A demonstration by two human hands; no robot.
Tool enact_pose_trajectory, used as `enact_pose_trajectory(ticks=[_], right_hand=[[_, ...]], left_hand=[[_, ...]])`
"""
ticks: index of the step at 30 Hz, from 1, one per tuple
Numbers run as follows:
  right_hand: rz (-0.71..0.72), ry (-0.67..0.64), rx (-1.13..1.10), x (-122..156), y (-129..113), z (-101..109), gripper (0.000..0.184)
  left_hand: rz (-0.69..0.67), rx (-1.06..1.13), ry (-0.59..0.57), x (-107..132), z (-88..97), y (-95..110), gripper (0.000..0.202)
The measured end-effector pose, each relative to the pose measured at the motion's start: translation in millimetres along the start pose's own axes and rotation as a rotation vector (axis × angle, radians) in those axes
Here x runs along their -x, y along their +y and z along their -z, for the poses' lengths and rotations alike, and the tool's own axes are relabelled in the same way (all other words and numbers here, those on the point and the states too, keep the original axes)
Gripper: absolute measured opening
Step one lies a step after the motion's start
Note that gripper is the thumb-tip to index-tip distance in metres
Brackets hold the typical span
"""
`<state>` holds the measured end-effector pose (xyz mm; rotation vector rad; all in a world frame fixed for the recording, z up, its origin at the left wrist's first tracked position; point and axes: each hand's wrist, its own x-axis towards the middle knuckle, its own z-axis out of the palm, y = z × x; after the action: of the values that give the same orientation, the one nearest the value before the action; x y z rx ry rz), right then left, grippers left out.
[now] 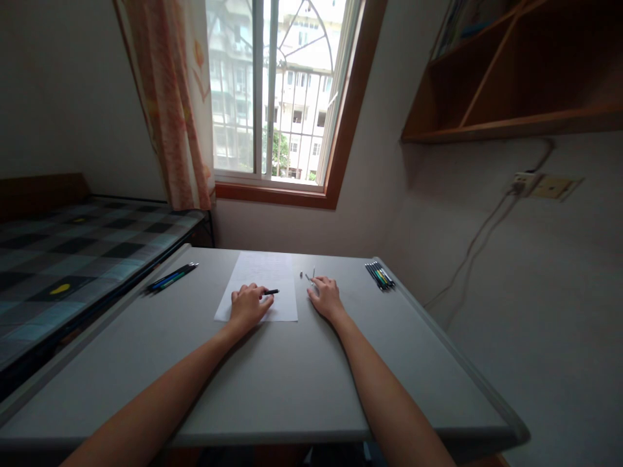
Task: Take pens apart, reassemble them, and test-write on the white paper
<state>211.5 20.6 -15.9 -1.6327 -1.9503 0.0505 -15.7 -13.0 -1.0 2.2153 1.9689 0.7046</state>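
Observation:
My left hand [249, 302] rests on a white sheet of paper [285, 308] and holds a short black pen barrel [271, 292] between thumb and fingers, pointing right. To the right of the sheet, my right hand [325, 295] lies on the table with its thumb and index finger apart. Its fingertips reach a thin grey pen part [308, 277]; whether they touch it is hard to tell. Another slim part [313, 272] stands out just beyond the fingers. A small dark piece [301, 274] lies between the sheet and that hand.
Several pens [171, 277] lie bunched near the table's left edge. At the right edge is a row of several more pens [380, 275]. The grey table [272, 383] sits below a window, between a bed [97, 227] and a wall with a cable [474, 243].

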Motion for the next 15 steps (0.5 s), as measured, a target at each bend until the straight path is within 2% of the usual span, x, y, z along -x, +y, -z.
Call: enact_pose_trajectory(ticks=[6,11,15], right_hand=[[0.221,0.108,-0.169,0.7,-22.3,4.4,0.025],[0.411,0.031,-0.247,4.7,-37.5,0.5,0.021],[0.451,-0.011,-0.265,7.6,-41.6,-3.0,0.018]], left_hand=[[-0.092,0.023,-0.012,1.3,-0.4,1.7,0.029],[-0.153,0.021,-0.022,2.7,-0.9,3.6,0.033],[-0.177,0.021,-0.049,2.8,-1.9,4.0,0.036]])
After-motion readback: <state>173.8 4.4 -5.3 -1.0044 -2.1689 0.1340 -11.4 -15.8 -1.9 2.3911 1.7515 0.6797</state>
